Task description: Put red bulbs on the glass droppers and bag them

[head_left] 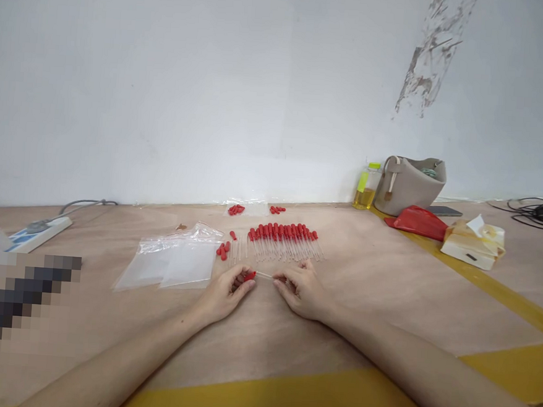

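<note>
Between finger and thumb, my left hand (229, 290) pinches a red rubber bulb (249, 276). My right hand (305, 289) grips the far end of a thin clear dropper tube (264, 275). The tube lies level between both hands, and its left end meets the bulb; how deep it sits in there I cannot tell. Just beyond my hands is a row of droppers with red bulbs (283, 232), side by side. Left of that row lie several bare tubes (239, 248) and a few loose red bulbs (223, 250).
Clear plastic bags (188, 260) lie to the left. Farther back are more red bulbs (236, 210) on plastic. A power strip (41, 235) is at far left. At right stand a bottle (366, 186), a grey bag (412, 185), a red pouch (419, 223) and a tissue pack (473, 243).
</note>
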Demonstrator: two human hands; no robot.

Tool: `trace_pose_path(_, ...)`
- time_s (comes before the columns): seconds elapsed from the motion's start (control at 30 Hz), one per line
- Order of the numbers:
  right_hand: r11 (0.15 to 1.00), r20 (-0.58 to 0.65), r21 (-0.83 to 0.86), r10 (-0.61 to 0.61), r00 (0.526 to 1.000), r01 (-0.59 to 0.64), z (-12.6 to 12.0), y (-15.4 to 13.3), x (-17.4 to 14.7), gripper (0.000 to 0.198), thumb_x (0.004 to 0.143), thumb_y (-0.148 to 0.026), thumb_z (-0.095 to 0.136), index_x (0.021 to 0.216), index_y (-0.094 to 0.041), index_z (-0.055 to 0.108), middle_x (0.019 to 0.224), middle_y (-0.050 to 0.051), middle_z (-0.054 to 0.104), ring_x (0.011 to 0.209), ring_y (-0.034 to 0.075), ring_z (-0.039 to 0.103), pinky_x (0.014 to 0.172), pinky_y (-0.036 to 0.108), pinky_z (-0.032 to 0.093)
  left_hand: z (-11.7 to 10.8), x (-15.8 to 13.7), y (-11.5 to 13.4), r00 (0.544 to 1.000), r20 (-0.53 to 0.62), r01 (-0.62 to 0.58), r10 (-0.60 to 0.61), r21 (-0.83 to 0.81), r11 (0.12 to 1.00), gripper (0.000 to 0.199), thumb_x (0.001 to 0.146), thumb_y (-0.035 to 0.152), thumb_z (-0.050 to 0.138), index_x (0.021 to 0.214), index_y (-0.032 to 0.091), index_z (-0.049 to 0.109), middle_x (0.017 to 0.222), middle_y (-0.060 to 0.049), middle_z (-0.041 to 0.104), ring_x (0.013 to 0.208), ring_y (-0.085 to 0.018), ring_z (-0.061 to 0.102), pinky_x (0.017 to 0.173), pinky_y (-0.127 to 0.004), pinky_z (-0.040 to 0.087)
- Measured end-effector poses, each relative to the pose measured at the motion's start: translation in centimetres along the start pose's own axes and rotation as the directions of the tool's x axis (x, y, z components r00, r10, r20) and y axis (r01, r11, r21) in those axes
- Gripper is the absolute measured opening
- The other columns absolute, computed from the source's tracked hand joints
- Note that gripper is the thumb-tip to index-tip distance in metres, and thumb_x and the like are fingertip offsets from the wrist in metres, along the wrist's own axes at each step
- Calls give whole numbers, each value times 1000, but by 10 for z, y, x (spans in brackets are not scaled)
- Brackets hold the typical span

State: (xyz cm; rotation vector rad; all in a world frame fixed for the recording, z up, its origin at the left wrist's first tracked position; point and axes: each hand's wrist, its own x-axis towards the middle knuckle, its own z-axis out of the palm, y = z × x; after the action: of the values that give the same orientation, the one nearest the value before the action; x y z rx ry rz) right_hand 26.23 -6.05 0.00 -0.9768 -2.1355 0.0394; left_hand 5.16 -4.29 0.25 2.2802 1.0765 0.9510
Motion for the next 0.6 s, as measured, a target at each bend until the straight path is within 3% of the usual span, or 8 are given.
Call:
trace_pose_path(0.33, 998, 92, 58, 25, 995, -31, 0, -3, 0, 17, 83, -25, 45, 81, -18, 60, 62, -1, 60, 54, 10, 49, 73, 31, 28, -1, 2, -5, 998, -20, -55, 56, 59, 997, 22, 85, 32, 45, 86, 17, 61, 75, -1, 62, 67, -14, 55, 62, -23, 43)
trace_pose_path(0.6, 999, 150, 47, -21, 988, 14, -3, 3, 1, 15, 82, -25, 49, 82, -22, 64, 63, -2, 62, 54, 9, 45, 71, 30, 24, -4, -2, 0, 996, 64, -67, 63, 65, 996, 22, 86, 30, 43, 82, 17, 61, 73, -1, 59, 68, -14, 55, 63, -23, 43)
